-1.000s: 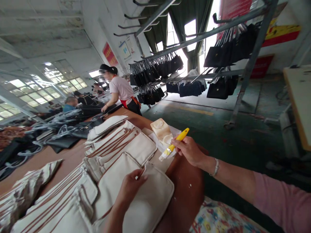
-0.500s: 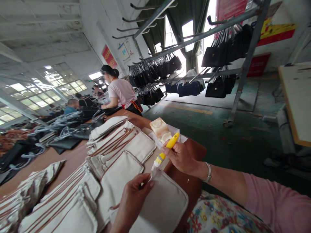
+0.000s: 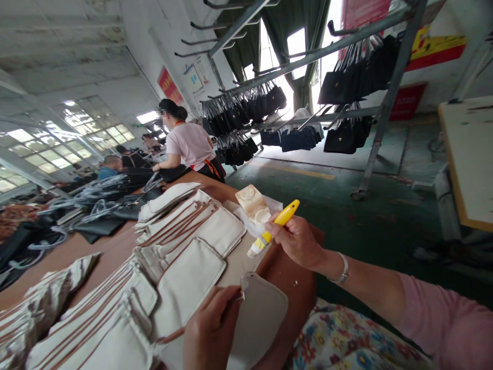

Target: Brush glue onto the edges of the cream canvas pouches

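My right hand [image 3: 298, 241] grips a yellow-handled paintbrush [image 3: 285, 213], its bristles coated white and pointing down-left above the table edge. Below it, my left hand [image 3: 213, 321] pinches the top edge of a cream bag panel [image 3: 264, 308], whose rounded corners show to the right of my fingers. The brush tip is apart from that panel. Just beyond the brush, a tan, white-smeared block or container [image 3: 252, 201] rests on a pale sheet [image 3: 274, 205]. Another cream panel [image 3: 192, 272] lies directly left of my left hand.
Rows of overlapping cream pieces with brown edging [image 3: 103, 308] cover the brown table [image 3: 111, 257]. Black bags with clear-wrapped handles [image 3: 102, 223] lie farther left. A person in a pink shirt [image 3: 188, 144] stands at the far end. A metal rack [image 3: 379, 133] holds hanging black bags; a pale table [image 3: 468, 154] stands right.
My right hand has lifted the paintbrush up and right, away from the panel's edge. My left hand has moved slightly down and turned, still pinching the panel.
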The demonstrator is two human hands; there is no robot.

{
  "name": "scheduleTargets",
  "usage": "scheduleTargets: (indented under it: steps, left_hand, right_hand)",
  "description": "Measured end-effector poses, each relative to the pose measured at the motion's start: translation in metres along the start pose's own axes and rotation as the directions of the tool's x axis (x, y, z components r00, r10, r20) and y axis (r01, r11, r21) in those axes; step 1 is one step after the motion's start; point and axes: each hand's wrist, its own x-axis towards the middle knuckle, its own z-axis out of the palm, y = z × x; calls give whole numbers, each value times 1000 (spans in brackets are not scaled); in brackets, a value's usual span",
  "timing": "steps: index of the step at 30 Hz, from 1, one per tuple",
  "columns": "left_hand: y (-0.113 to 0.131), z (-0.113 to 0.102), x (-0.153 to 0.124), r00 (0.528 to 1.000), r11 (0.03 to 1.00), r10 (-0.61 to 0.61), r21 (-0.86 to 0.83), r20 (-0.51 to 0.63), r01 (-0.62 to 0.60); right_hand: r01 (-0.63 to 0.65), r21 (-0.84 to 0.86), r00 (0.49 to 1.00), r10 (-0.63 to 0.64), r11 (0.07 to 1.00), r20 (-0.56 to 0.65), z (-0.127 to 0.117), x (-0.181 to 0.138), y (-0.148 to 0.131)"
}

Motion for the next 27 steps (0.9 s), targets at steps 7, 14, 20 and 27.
scheduleTargets:
  steps: [7,14,20,27]
  left_hand:
    - [2,-3,-17,923,845,386,403,-4,-351]
    - [-6,-5,-28,855,679,518,599,21,-425]
    - [-9,-6,-35,877,670,479,631,34,-391]
    - [11,-51,-82,964,790,223,607,-147,-90]
  right_hand:
    - [-78,186,961,25,979,274,-8,-8,-31]
    - [81,31,942,-86,996,325,-28,-12,-55]
    - [131,50,874,-139,990,466,-13,-23,-62]
    - [-175,62,969,161,983,187,-32,-39,-46]
